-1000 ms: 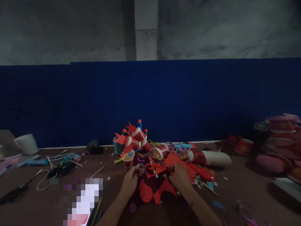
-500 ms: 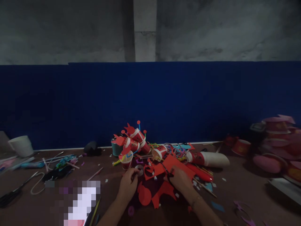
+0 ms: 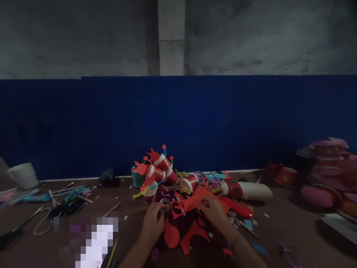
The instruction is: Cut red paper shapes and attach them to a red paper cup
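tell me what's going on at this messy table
Someone's bare hands are among craft bits on a dark table. The left hand touches a tape roll; the right hand is at a red paper sheet, its exact grip unclear. Red cut-outs lie nearby, and decorated red cups lean together behind them.

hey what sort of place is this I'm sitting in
Probably a craft workspace: decorated red-and-white paper cups, cut red paper shapes and colorful scraps crowd the table.
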{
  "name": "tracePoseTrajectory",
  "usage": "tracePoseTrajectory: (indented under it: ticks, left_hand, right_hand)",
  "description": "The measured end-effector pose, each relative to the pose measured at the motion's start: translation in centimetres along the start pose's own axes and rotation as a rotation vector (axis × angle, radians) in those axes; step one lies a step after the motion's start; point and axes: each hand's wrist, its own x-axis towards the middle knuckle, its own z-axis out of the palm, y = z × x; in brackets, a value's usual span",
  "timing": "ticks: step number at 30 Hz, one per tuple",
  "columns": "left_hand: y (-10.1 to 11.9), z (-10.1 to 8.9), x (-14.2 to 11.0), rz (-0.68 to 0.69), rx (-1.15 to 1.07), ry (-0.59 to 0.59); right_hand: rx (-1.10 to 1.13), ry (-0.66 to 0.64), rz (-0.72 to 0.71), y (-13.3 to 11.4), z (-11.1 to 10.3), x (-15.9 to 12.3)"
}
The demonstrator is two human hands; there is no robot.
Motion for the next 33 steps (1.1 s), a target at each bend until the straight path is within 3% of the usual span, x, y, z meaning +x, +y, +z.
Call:
tracePoseTrajectory:
  ticks: [3,8,13,18,20,23,27,30,33]
  left_hand:
    - [0.1,0.1,0.0,0.004,0.005,-0.004]
    - [0.2,0.3,-0.2,0.016,0.015,-0.021]
    - [-0.1,0.3,-0.3,0.037,0.015,0.011]
    - [0.9,0.2,-0.1,0.095,0.005,0.129]
    - [2.1,0.3,0.3,0.139,-0.014,0.207]
    - [4.7,0.8,1.2,0.157,-0.046,0.262]
    - [7.6,1.7,2.9,0.124,-0.138,0.343]
    - [8.3,1.7,4.2,0.056,-0.258,0.359]
    - [7.8,0.9,5.3,-0.025,-0.389,0.272]
  right_hand:
    - [-0.238,0.125,-0.082,-2.6,0.0,1.2]
    - [-0.494,0.101,-0.171,-6.2,0.5,4.1]
    - [-0.529,0.155,-0.136,-6.7,-0.6,5.8]
    - [-0.432,0.478,-0.030,-7.4,-3.1,4.7]
    - [-0.326,0.561,-0.085,-8.3,-3.3,3.4]
    - [-0.202,0.551,-0.194,-9.7,-2.5,1.2]
    - [-0.075,0.402,-0.306,-10.8,-0.7,-1.2]
    - [0.005,0.303,-0.324,-11.2,-0.3,-1.8]
    - [0.126,0.151,-0.296,-11.4,-1.1,-1.7]
